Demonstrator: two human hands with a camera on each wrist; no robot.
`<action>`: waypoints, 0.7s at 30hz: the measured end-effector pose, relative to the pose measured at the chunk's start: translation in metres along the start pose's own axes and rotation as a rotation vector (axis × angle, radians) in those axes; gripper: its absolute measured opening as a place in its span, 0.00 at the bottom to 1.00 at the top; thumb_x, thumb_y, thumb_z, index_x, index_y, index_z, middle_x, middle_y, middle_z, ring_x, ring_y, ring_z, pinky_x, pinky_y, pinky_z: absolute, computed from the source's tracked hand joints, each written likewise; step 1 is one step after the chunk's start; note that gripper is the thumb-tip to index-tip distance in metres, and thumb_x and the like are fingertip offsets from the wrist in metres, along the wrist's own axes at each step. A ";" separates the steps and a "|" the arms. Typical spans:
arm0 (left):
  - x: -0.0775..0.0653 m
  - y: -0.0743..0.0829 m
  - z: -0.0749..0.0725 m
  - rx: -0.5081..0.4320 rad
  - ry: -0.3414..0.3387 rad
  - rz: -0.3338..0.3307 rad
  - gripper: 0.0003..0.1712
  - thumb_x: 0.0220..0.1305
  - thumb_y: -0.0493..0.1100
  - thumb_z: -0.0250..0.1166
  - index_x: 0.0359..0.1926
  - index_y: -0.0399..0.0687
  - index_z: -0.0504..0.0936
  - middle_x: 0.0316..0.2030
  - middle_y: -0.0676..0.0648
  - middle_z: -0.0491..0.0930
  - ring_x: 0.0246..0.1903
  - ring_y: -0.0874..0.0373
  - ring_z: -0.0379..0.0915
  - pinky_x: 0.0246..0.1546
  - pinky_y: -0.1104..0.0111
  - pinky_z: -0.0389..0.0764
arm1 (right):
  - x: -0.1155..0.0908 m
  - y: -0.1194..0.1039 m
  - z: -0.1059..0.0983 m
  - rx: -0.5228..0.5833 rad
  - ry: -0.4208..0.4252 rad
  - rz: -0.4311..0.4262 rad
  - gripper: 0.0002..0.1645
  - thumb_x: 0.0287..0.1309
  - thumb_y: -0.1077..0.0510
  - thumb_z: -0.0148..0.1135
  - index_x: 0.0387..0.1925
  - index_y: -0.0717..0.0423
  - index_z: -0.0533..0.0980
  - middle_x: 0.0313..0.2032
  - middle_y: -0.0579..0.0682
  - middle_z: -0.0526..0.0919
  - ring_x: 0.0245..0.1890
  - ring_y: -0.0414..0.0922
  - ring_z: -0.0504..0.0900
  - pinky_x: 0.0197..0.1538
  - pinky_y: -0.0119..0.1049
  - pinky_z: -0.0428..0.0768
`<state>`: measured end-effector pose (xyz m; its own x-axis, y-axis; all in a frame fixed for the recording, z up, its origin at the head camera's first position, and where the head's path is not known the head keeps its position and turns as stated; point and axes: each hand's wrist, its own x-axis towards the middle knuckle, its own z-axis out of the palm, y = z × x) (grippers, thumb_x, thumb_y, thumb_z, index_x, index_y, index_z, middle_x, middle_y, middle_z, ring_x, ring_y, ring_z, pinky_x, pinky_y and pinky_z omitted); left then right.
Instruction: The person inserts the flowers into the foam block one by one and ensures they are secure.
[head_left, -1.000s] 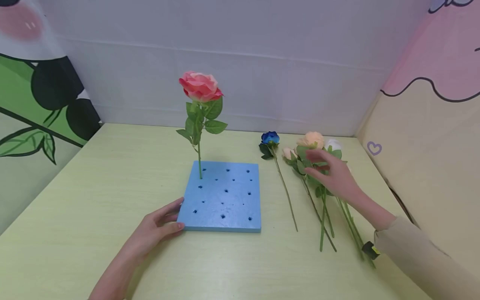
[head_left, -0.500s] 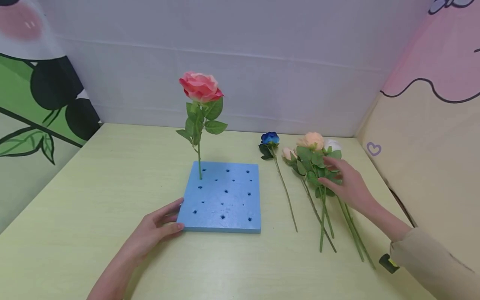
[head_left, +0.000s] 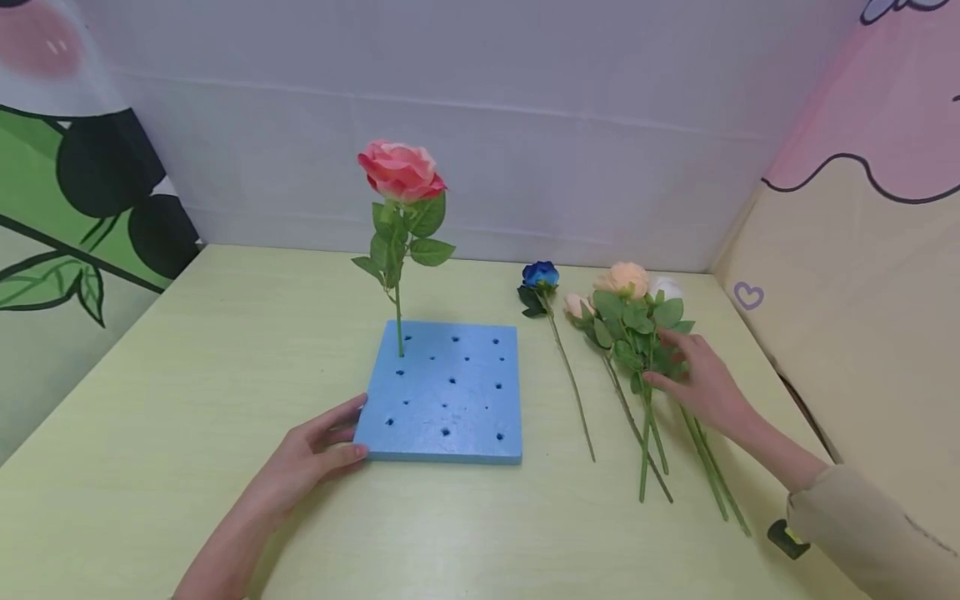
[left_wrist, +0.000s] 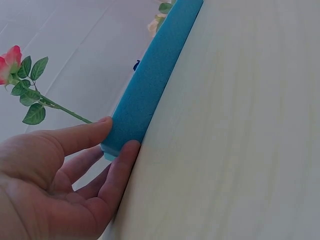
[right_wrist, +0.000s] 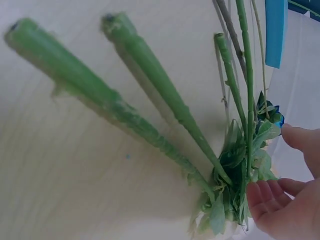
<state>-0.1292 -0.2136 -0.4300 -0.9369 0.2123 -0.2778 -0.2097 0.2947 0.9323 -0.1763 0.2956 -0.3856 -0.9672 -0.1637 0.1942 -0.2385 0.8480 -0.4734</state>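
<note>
Closest in, the left hand (head_left: 311,454) sits at the near-left corner of the blue foam block (head_left: 446,392). Thumb is on the top edge, fingers are against the side wall (the left wrist view shows this best), so its grip is a light pinch on that corner, probably just to keep the block from sliding on the bench (head_left: 187,375).

The right hand (head_left: 701,385) is over at the loose bunch of stems (head_left: 645,433) lying on the bench. Its fingers are relaxed and spread, tips brushing the leaves, and that grip hasn't closed on anything. The bunch fans out with cut ends toward the person and the peach bloom (head_left: 626,279) pointing away. Easy to pull one out that way, I'd guess.

The blue rose (head_left: 540,277) lies on its own between block and bunch, well apart from both. Farther back, the pink rose (head_left: 400,171) stands upright in a far-left hole of the block.

Most holes are free. Lots of bare bench on the left; the right side is tight against the wall panel (head_left: 862,317).
</note>
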 end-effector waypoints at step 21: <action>0.001 -0.002 -0.002 -0.026 -0.005 0.018 0.44 0.63 0.43 0.69 0.76 0.57 0.59 0.74 0.40 0.61 0.58 0.62 0.73 0.52 0.75 0.84 | 0.005 0.016 0.010 -0.034 -0.176 0.108 0.50 0.59 0.47 0.68 0.69 0.74 0.58 0.49 0.67 0.77 0.46 0.57 0.78 0.48 0.50 0.82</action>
<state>-0.1302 -0.2155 -0.4317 -0.9393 0.2216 -0.2621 -0.2003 0.2661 0.9429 -0.1857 0.3032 -0.4003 -0.9880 -0.1542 -0.0107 -0.1327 0.8815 -0.4531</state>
